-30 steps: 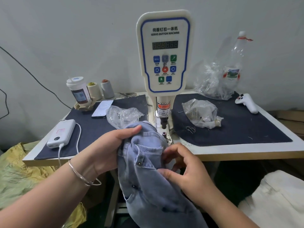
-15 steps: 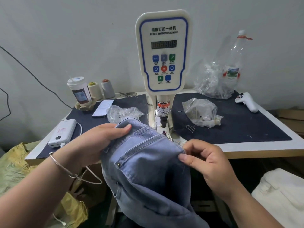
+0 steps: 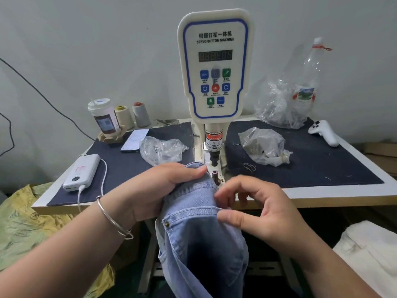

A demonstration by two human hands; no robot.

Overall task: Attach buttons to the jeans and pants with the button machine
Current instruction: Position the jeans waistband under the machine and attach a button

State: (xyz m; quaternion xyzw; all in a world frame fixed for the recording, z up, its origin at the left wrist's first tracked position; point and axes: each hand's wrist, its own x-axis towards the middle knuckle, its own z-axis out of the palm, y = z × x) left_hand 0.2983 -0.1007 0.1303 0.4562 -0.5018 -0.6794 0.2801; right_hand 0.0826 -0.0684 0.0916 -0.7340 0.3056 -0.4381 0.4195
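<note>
Denim: light-blue jeans point(image 3: 199, 244) bunched before the button machine point(image 3: 214, 67) at the bench point(image 3: 322, 193) edge.
Left hand point(image 3: 159, 190): fingers clutching the waistband.
Right hand point(image 3: 257, 209): fingers pinching the fabric edge.

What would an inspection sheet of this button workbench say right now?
Surface: white table with dark mats.
Job's things: button machine upright at centre; blue jeans held before its post; two clear bags of small parts.
Clutter: cup, two thread cones, phone, power bank, white controller, plastic bottle.
Hands: left hand grips the waistband; right hand pinches its edge.
Cables: white lead from the power bank; black wire along the wall.
Surroundings: yellow-green sack left, white fabric right.
</note>
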